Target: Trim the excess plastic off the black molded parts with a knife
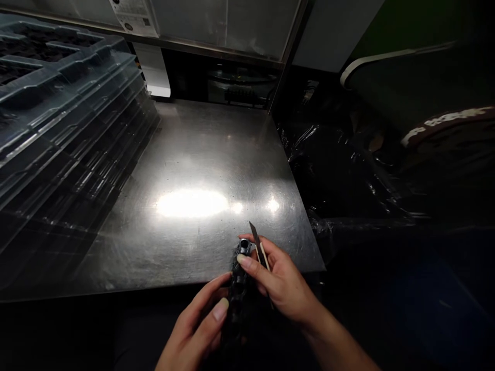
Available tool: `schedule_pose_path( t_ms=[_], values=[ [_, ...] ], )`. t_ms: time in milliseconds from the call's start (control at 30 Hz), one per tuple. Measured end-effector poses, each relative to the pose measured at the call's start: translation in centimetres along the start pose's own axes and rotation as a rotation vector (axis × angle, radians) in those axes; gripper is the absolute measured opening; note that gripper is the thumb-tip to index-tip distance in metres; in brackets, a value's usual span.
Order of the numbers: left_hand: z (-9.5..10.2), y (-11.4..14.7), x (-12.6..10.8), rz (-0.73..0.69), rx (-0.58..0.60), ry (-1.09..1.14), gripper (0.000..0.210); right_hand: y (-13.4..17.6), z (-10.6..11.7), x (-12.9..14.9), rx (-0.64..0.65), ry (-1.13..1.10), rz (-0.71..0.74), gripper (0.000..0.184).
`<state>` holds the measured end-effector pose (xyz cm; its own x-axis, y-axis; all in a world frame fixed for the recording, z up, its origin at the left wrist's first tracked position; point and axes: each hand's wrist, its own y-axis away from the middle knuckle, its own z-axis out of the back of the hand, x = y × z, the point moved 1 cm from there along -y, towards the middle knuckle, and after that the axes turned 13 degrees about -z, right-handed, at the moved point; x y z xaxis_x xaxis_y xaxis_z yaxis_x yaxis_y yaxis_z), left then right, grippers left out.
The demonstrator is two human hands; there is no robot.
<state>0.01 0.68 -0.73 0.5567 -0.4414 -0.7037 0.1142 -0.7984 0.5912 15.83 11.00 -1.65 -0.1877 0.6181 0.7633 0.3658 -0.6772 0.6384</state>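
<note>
My left hand grips the lower end of a long black ridged part and holds it upright over the near edge of the metal table. My right hand holds a small utility knife with its blade pointing up and away. The right thumb also presses on the top of the black part, beside its round shiny end. Both hands meet at the table's front right corner.
A tall stack of clear plastic trays fills the left side of the table. Black plastic sheeting covers a bin to the right. A glass panel and a dark machine recess stand behind the table.
</note>
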Motion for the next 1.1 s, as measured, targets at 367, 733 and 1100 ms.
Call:
schedule_pose_path(
  t_ms=[367,733,1100],
  values=[
    [-1.0,0.7,-0.8,0.045,-0.034,-0.08,0.059,0.0,-0.5,0.2,-0.036,0.056,0.004,0.047],
    [-1.0,0.5,-0.9,0.049,-0.034,-0.055,0.048,0.2,-0.6,0.7,-0.023,0.061,0.01,0.043],
    [-0.7,-0.1,-0.3,-0.016,-0.02,-0.074,0.059,-0.2,-0.5,0.3,0.041,-0.067,-0.009,0.039]
  ],
)
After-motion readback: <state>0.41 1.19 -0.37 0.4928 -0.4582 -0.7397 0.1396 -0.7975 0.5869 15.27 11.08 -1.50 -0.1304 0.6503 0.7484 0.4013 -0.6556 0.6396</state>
